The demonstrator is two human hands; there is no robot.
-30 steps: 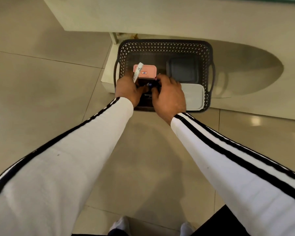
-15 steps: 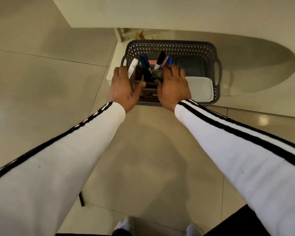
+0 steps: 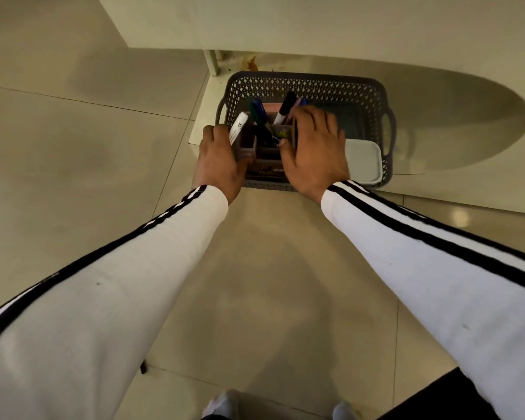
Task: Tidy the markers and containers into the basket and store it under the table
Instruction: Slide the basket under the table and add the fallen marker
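White-sleeved hands (image 3: 217,160) (image 3: 314,153) flanking organizer (image 3: 264,153)

basket (image 3: 309,86): grey perforated plastic, looking matt | floor (image 3: 73,140): smooth tiles, giving off a soft gloss | lidded container (image 3: 365,159): pale plastic, appearing smooth and matt | sleeves (image 3: 437,256): white cloth, showing black stripes | white marker (image 3: 238,128): looking like smooth plastic

A pale tiled floor (image 3: 58,147) is seen, crossed by thin grout lines. A white leg (image 3: 211,63) is set on it beneath an overhanging pale slab (image 3: 315,22).
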